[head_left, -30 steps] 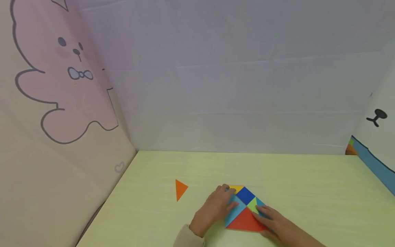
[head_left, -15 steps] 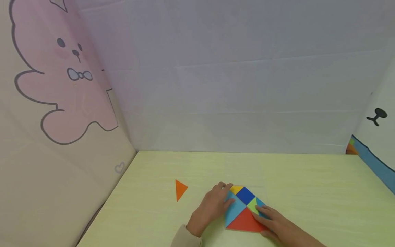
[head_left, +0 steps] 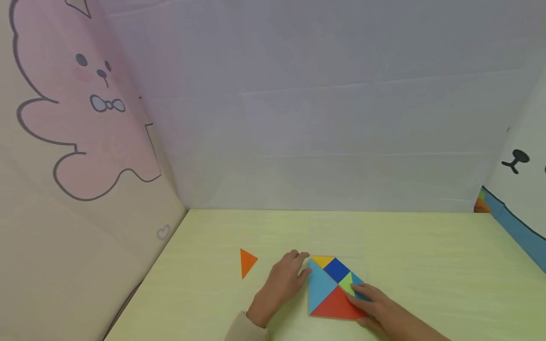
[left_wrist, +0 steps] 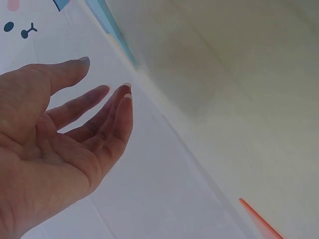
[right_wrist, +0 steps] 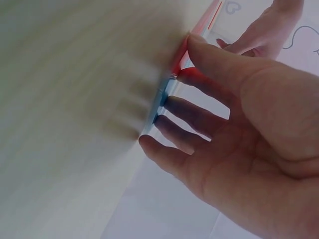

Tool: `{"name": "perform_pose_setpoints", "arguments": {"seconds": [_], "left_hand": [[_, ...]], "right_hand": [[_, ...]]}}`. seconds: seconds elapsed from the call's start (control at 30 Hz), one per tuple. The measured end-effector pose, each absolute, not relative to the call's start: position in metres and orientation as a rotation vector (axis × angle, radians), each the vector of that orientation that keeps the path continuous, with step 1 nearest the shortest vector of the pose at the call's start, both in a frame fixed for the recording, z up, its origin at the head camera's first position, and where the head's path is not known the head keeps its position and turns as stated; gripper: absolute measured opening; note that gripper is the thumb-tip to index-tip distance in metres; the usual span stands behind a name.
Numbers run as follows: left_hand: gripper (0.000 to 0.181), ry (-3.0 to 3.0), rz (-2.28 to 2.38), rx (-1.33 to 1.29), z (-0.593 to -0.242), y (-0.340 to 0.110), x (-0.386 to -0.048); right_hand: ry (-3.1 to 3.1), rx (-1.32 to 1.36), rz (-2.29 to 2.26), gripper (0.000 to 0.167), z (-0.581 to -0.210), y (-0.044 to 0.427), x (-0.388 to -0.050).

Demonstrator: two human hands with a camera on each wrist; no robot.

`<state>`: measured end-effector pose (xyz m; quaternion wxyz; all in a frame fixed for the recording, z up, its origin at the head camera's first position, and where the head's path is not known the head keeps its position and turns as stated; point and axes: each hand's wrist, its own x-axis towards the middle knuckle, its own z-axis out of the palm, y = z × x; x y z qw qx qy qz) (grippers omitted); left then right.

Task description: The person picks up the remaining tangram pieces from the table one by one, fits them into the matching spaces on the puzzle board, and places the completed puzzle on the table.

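Observation:
Flat tangram pieces lie fitted together on the table: a large light blue triangle (head_left: 320, 289), a large red triangle (head_left: 334, 305), a dark blue square (head_left: 337, 270), a yellow piece (head_left: 322, 261), a green piece (head_left: 346, 284) and a blue piece (head_left: 358, 281) partly covered by fingers. My right hand (head_left: 377, 305) rests on the right side, its fingers spread over the blue and red pieces; the right wrist view shows fingertips along their edge. My left hand (head_left: 279, 279) hovers at the upper left corner with loosely bent fingers, holding nothing. Left of it lies an orange triangle (head_left: 248, 263).
The pale yellow-green table (head_left: 418, 255) meets a plain pale backdrop (head_left: 324, 142) behind. On the left stands a side panel (head_left: 128, 213) with a pink cartoon animal. Another printed panel (head_left: 524, 194) borders the right side.
My left hand has slid left off the light blue triangle and the yellow piece, which now show in full. My right hand stays where it was. The orange triangle lies unmoved.

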<state>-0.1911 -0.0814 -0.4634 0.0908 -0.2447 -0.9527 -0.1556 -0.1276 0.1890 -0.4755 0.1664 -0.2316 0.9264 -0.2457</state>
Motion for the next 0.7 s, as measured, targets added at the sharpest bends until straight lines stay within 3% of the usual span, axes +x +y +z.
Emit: {"name": "perform_pose_setpoints", "arguments": {"seconds": [0.7], "left_hand": [[0.017, -2.711, -0.275, -0.705, -0.469, -0.106, -0.203]], "right_hand": [[2.644, -0.636, -0.68, 0.058, -0.476, 0.188, -0.131]]}}
